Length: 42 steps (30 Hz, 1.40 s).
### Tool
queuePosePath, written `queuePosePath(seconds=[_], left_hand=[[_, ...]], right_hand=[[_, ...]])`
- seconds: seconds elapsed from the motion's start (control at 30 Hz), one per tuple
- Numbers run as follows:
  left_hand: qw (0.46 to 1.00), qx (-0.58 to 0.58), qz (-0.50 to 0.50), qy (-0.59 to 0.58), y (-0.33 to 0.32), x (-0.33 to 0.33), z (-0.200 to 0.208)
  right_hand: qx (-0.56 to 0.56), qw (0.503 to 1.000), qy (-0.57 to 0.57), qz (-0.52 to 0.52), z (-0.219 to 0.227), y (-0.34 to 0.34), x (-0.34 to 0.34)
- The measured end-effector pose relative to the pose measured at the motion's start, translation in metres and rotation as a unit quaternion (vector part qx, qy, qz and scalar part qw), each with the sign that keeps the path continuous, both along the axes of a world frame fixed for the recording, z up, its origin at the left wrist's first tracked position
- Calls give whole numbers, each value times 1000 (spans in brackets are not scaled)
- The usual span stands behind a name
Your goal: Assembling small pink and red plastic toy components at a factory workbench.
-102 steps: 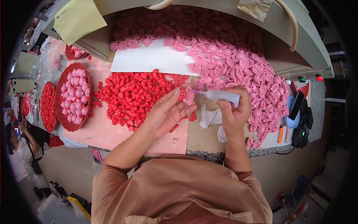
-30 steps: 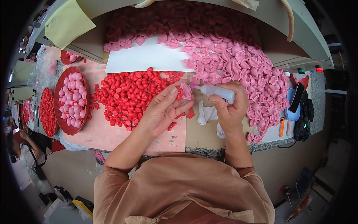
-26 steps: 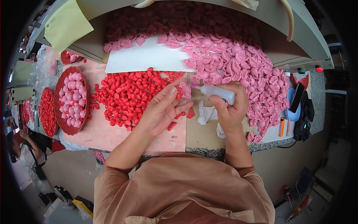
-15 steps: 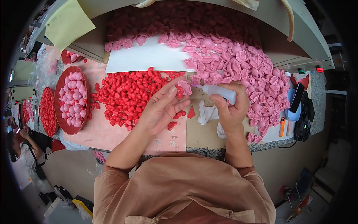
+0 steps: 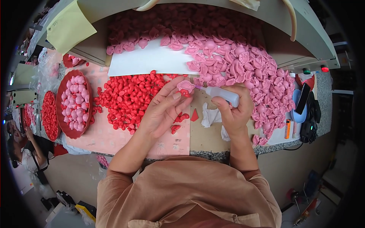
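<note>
My left hand (image 5: 161, 110) grips a pink hollow shell-shaped piece (image 5: 186, 86) at its fingertips, with a small red piece (image 5: 184, 92) held against its lower edge. My right hand (image 5: 237, 110) is closed round a translucent squeeze bottle (image 5: 224, 94). The bottle lies nearly level, and its thin nozzle reaches the right rim of the pink piece; whether they touch I cannot tell. To the left of my left hand spreads a pile of small red rounded pieces (image 5: 127, 95). A large heap of pink shell pieces (image 5: 235, 60) lies beyond and right of my right hand.
At the left stand a red scalloped tray (image 5: 61, 106) of pink and red pieces and a tray of red pieces (image 5: 49, 114). A crumpled white cloth (image 5: 211, 116) lies between my arms. To the right are a phone (image 5: 303, 98) and an orange tube (image 5: 287, 129). Another person (image 5: 32, 152) sits far left.
The pink piece in my left hand has turned, so its hollow side faces up more, and shifted slightly left. The bottle stays close to it. The other person's hands have moved.
</note>
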<state>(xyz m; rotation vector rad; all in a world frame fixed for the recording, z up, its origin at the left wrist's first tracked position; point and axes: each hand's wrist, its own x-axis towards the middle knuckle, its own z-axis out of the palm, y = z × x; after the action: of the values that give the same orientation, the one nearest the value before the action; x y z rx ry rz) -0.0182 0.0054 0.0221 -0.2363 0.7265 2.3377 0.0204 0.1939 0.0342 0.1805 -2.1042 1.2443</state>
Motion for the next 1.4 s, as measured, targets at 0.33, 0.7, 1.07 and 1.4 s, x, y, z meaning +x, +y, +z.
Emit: queuePosePath(seconds=[0.33,0.7,1.07,1.4], left_hand=[[1000,2,10,-1,0,0,1],[1000,5,12,10,0,0,1],[1000,10,20,13,0,0,3],[999,7,20,25,1,1,2]], right_hand=[[-19,1000,-7,-5,-1,1,0],[-17,1000,3,-2,-3,2,0],[-1,1000,5,-7,-2,1,0],[-10,1000,0,-5,-3,1,0]])
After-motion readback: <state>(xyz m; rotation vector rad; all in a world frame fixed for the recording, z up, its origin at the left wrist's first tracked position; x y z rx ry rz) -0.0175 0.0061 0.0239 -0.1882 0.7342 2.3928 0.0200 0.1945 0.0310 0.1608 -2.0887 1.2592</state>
